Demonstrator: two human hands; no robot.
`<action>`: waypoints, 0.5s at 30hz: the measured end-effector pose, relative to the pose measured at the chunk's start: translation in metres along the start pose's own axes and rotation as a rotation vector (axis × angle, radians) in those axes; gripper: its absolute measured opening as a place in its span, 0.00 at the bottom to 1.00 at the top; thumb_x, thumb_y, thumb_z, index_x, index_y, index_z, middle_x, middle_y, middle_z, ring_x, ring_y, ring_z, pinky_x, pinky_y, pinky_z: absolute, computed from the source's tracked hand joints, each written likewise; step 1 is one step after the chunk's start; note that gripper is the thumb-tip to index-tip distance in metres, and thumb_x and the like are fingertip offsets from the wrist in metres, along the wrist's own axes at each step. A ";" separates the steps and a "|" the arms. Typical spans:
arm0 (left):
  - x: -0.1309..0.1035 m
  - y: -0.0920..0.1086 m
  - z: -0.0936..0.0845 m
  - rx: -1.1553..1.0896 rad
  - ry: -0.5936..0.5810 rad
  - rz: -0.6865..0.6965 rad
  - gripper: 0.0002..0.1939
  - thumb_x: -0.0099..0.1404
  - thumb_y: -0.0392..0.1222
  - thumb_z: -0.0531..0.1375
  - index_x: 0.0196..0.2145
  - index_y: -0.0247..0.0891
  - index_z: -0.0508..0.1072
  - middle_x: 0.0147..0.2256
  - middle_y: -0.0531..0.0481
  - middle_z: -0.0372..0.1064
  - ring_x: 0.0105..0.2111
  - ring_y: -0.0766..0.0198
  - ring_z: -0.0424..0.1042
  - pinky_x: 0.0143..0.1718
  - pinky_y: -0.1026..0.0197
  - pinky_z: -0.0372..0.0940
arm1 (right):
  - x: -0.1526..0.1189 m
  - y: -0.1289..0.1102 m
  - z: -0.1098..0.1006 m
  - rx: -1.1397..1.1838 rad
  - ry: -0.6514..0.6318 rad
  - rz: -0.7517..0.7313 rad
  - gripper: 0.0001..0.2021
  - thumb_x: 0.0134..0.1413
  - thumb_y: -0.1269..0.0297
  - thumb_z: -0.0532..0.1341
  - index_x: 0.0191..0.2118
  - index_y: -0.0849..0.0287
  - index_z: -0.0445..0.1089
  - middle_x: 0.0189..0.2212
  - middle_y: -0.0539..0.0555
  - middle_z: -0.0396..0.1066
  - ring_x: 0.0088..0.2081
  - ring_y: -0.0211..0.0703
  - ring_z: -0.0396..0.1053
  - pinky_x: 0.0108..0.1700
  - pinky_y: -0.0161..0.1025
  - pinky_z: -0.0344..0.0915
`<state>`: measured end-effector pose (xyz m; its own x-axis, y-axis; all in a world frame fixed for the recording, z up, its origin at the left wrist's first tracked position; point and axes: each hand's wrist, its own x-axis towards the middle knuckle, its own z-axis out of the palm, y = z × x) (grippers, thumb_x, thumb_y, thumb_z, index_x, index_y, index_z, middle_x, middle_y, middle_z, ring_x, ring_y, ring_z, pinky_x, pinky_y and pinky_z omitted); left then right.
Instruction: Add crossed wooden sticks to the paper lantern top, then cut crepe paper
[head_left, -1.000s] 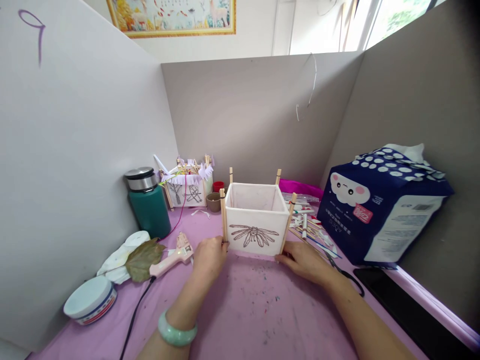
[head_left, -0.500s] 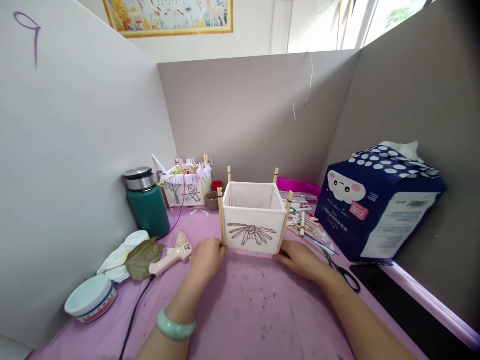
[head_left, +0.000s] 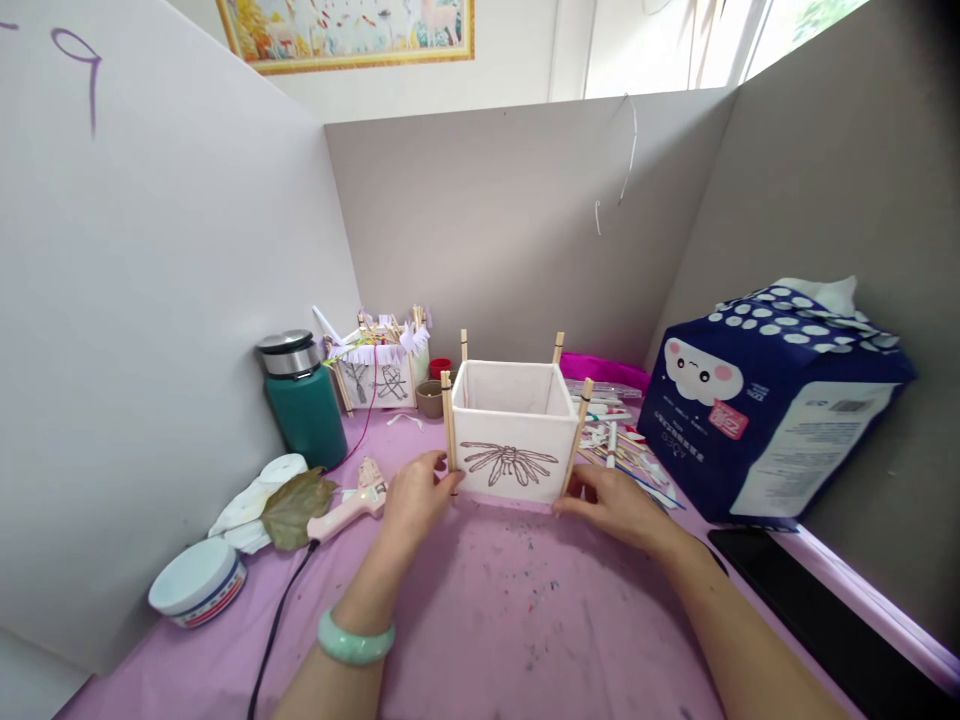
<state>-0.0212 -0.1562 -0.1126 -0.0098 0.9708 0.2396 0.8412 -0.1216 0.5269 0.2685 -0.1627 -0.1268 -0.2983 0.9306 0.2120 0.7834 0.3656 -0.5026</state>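
A white fabric-sided box with a brown petal-like drawing on its front stands upright before me, its top open. Wooden sticks bound with dark bands form its corner posts and rise above the rim. My left hand grips the lower front-left post between thumb and fingers. On the other side, my right hand pinches the bottom of the front-right post. Fingers on both sides are curled behind the posts and partly hidden. A pink glue gun lies just left of my left hand.
At left are a green bottle, a dry leaf and a round white tub. A second decorated box stands behind. At right, sticks and pens, a blue tissue pack and a black flat object lie beside a grey partition.
Both hands have shifted slightly upward on the front posts, with thumbs now more visible. The box stays almost in place. My view has turned a little left, and my right forearm now covers the scissors.
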 end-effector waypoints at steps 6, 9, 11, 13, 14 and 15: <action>0.003 -0.001 0.000 -0.256 0.119 0.099 0.11 0.62 0.42 0.55 0.39 0.42 0.76 0.36 0.51 0.77 0.33 0.62 0.74 0.37 0.63 0.63 | -0.001 -0.006 -0.001 -0.007 0.237 -0.141 0.15 0.60 0.53 0.54 0.30 0.58 0.67 0.27 0.52 0.70 0.27 0.40 0.64 0.31 0.37 0.57; 0.003 -0.002 0.001 -0.231 0.129 0.084 0.10 0.62 0.42 0.56 0.35 0.41 0.78 0.33 0.51 0.77 0.33 0.62 0.73 0.36 0.63 0.62 | 0.000 -0.006 0.003 0.002 0.262 -0.181 0.14 0.61 0.56 0.53 0.29 0.58 0.66 0.26 0.53 0.69 0.28 0.41 0.65 0.32 0.38 0.58; 0.004 -0.002 0.001 -0.238 0.121 0.081 0.11 0.62 0.42 0.56 0.33 0.40 0.78 0.31 0.52 0.77 0.31 0.62 0.73 0.34 0.64 0.61 | 0.001 -0.003 0.005 0.000 0.267 -0.190 0.13 0.61 0.57 0.53 0.28 0.57 0.65 0.26 0.52 0.68 0.28 0.41 0.65 0.32 0.37 0.58; 0.005 -0.002 0.000 -0.256 0.109 0.083 0.11 0.62 0.43 0.56 0.32 0.39 0.78 0.28 0.52 0.76 0.30 0.63 0.72 0.32 0.64 0.61 | 0.002 -0.001 0.006 -0.008 0.269 -0.193 0.14 0.61 0.58 0.53 0.27 0.57 0.64 0.24 0.52 0.67 0.27 0.41 0.64 0.31 0.37 0.58; 0.005 -0.002 0.000 -0.265 0.105 0.083 0.12 0.61 0.44 0.56 0.32 0.39 0.78 0.27 0.52 0.76 0.29 0.63 0.72 0.32 0.64 0.61 | 0.003 0.000 0.007 -0.015 0.267 -0.194 0.14 0.61 0.58 0.53 0.26 0.57 0.64 0.24 0.52 0.67 0.27 0.41 0.64 0.31 0.37 0.57; 0.005 -0.002 -0.001 -0.274 0.104 0.082 0.12 0.61 0.44 0.56 0.32 0.39 0.78 0.27 0.52 0.76 0.29 0.63 0.73 0.32 0.64 0.61 | 0.003 0.000 0.007 -0.020 0.267 -0.196 0.14 0.61 0.58 0.53 0.26 0.57 0.63 0.24 0.51 0.67 0.27 0.41 0.64 0.31 0.37 0.57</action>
<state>-0.0235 -0.1511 -0.1122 -0.0153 0.9306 0.3656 0.6645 -0.2637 0.6992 0.2637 -0.1598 -0.1324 -0.2929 0.8046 0.5165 0.7364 0.5344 -0.4148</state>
